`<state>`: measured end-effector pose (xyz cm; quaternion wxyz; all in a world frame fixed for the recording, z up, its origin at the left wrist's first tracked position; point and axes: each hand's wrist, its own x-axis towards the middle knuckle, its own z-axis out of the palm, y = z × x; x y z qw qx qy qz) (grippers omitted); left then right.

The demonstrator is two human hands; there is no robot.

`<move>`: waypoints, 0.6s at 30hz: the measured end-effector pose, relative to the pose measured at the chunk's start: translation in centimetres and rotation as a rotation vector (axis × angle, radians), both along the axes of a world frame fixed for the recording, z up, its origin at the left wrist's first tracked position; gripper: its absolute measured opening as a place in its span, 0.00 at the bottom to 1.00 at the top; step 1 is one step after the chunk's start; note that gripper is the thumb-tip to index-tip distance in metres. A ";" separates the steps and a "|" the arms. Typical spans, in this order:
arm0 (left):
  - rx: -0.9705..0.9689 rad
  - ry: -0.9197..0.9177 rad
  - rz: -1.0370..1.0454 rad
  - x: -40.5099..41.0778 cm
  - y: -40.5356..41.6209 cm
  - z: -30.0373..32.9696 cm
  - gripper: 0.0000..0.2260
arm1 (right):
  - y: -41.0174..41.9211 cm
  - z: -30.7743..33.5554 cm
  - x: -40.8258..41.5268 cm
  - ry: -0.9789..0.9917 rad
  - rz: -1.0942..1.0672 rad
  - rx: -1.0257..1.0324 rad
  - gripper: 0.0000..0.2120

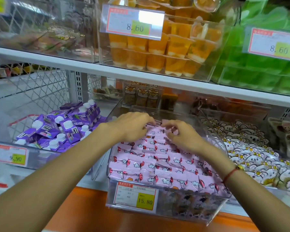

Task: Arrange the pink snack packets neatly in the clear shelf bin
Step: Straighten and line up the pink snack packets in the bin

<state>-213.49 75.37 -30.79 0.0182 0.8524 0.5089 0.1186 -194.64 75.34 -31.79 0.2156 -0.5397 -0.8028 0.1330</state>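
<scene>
A white shelf [74, 64] runs across above the fingers, carrying clear bins of orange jelly cups [157, 52] and green packs [261, 71] with price tags [132, 22] clipped on front. To the left of the fingers a wire basket [40, 91] stands behind purple drink cartons [60, 128]. To the right of the fingers lie white flower-printed sweets [251, 148]. Below the fingers an orange band [84, 213] edges the lower shelf. The light is bright and even.
</scene>
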 end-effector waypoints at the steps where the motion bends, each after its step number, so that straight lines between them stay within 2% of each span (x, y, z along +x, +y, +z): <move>1: -0.033 0.029 0.013 0.3 0.1 -0.3 0.20 | -0.3 -0.2 0.3 -0.017 -0.007 0.006 0.15; 4: -0.081 0.105 0.061 0.8 0.1 -0.8 0.16 | -1.0 -1.0 1.1 -0.146 0.038 -0.016 0.14; 10: -0.156 0.271 0.094 1.8 0.2 -1.7 0.17 | -1.2 -1.6 1.6 -0.308 0.087 -0.022 0.18; 12: -0.194 0.189 0.117 1.9 0.2 -1.8 0.16 | -1.1 -1.7 1.7 -0.292 0.086 -0.028 0.18; 14: -0.204 0.008 0.164 2.2 0.1 -1.8 0.15 | -0.8 -1.6 1.6 -0.217 0.061 -0.018 0.16; 16: -0.180 -0.155 0.219 2.6 -0.2 -1.8 0.14 | -0.2 -1.6 1.3 -0.095 0.005 0.010 0.13; 18: -0.132 -0.229 0.261 3.0 -0.5 -2.1 0.13 | 0.3 -1.7 0.8 -0.053 -0.053 0.042 0.12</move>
